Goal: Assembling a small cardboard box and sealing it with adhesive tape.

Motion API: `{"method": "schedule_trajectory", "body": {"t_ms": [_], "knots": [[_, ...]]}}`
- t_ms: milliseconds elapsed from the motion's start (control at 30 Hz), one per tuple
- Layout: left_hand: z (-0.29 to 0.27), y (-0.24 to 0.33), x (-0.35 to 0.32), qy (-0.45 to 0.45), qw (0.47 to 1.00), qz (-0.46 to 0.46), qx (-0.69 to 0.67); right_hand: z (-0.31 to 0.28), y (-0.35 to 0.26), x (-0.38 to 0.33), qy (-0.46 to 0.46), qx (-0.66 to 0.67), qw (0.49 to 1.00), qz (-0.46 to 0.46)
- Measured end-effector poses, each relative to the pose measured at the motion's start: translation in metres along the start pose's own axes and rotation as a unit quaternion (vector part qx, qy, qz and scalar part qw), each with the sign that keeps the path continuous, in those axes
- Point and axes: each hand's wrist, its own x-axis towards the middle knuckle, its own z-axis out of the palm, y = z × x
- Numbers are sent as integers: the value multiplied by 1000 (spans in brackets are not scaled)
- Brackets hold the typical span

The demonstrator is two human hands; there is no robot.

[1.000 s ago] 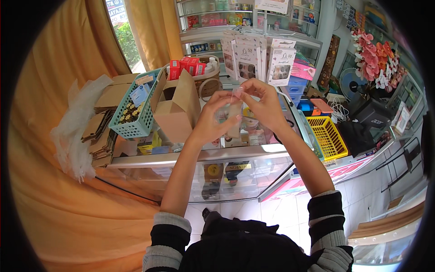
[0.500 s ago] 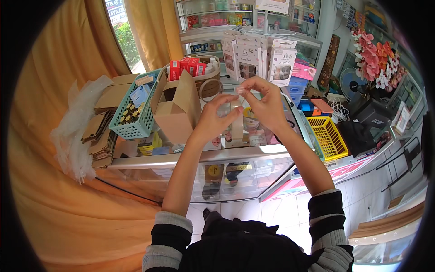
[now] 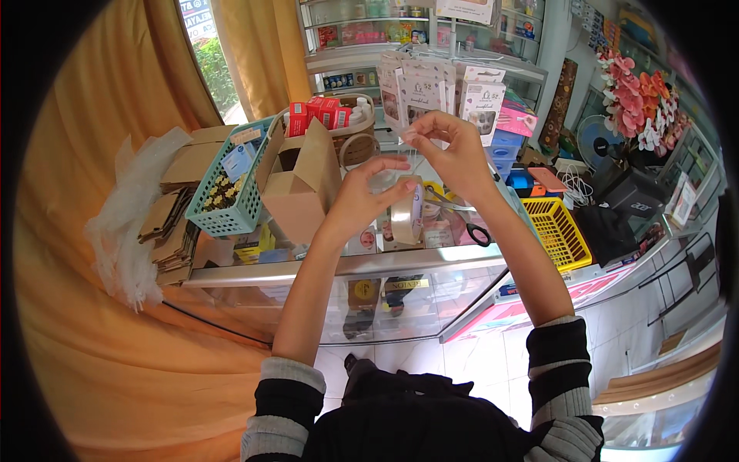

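A roll of clear packing tape [image 3: 402, 222] is upright over the glass counter, below my two hands. My left hand [image 3: 362, 199] is curled at its upper edge, the thumb against the roll and the fingers bent above. Exactly how the fingers grip it is partly hidden. My right hand [image 3: 456, 154] is higher and to the right, thumb and forefinger pinched on the loose end of the tape. A thin clear strip runs from that pinch down toward the roll. Scissors with black handles [image 3: 479, 234] lie on the counter beneath my right forearm.
An open cardboard box [image 3: 302, 192] stands left of my hands, beside a teal basket [image 3: 231, 212] and folded cardboard [image 3: 165, 223]. Behind are a woven basket [image 3: 362, 127] and hanging white packets [image 3: 423, 92]. A yellow basket [image 3: 556, 235] sits at right, near the counter's metal edge [image 3: 377, 263].
My right hand has risen slightly with the tape end, away from the roll. The roll now sits a little lower and more in view, and the scissors show more fully.
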Motion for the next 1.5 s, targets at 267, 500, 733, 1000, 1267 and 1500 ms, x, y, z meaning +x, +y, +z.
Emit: {"method": "schedule_trajectory", "body": {"t_ms": [267, 500, 733, 1000, 1267, 1500], "knots": [[3, -5, -3, -15, 990, -20, -139, -5, 7, 10, -42, -32, 998, -20], [3, 11, 5, -2, 992, -19, -125, -13, 0, 17, -80, -20, 996, 30], [4, 5, 6, 0, 994, 2, -108, -17, 3, 19, -93, -59, 994, -22], [6, 4, 4, 9, 994, 20, -110, -19, -12, 16, -21, -188, 980, -55], [7, 7, 9, -68, 993, 29, -97, -29, -21, 1, -2, -174, 984, -38], [11, -8, 12, -45, 995, 36, -78, -34, -11, -6, -12, -142, 990, -3]]}}
